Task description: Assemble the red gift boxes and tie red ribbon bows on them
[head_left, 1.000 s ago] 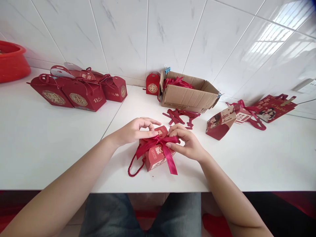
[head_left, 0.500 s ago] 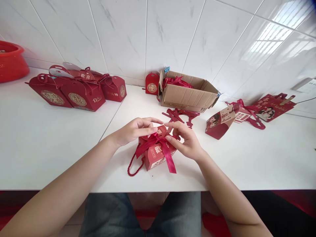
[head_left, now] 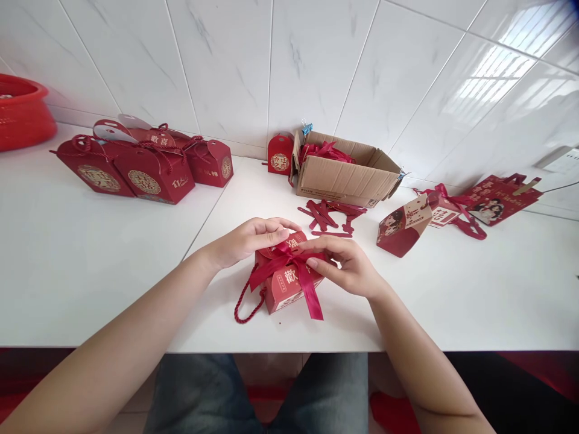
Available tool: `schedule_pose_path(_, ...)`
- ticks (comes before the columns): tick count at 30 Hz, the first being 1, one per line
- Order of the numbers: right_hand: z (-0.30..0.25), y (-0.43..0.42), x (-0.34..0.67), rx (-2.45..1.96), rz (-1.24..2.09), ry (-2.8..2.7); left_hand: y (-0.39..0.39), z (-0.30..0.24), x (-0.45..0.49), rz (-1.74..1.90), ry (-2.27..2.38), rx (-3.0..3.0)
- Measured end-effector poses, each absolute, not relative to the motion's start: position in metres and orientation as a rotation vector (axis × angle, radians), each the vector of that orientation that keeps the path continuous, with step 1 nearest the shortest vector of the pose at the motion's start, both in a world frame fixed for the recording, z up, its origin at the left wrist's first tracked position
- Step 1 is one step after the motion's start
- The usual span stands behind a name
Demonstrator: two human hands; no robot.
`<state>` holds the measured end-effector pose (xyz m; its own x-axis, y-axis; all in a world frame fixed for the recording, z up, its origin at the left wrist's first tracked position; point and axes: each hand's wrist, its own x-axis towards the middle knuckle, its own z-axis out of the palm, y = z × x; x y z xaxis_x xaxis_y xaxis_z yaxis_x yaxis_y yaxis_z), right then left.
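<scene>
A small red gift box (head_left: pixel 284 288) with gold characters stands before me, tied on top with a shiny dark red ribbon (head_left: pixel 311 299) in a bow. A twisted red cord handle (head_left: pixel 239 313) hangs from its left side onto the table. My left hand (head_left: pixel 256 240) lies over the box's far left top edge, fingers stretched out and thumb apart, touching the top. On the right of the bow, my right hand (head_left: pixel 346 262) has its thumb and index finger on the ribbon, the other fingers curled behind. The part of the ribbon under that hand is hidden.
Behind the box lie several flat red strips (head_left: pixel 323 214). An open cardboard box (head_left: pixel 339 178) with red ribbons stands against the tiled wall. Red gift boxes (head_left: pixel 154 175) are grouped at left; more packaging (head_left: pixel 402 226) stands at right. A red basin (head_left: pixel 25 120) is far left.
My right hand has drawn back toward me and slightly right, its index finger coming from the box's far edge onto the bow. My left hand has barely moved.
</scene>
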<state>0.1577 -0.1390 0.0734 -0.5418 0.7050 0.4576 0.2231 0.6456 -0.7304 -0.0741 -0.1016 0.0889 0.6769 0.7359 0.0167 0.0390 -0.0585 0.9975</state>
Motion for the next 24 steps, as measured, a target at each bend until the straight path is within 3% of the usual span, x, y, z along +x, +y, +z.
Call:
schedule_pose_path(6,0.0742,-0.1402,0.1543,-0.607,0.564,-2.166,-0.1051,0.0913,-0.0734,0.611,0.708,1.576)
schedule_pose_path(24,0.073,-0.1431,0.1543,-0.494,0.534,-2.226,-0.1093,0.0874,-0.0658,0.776,0.774,1.902)
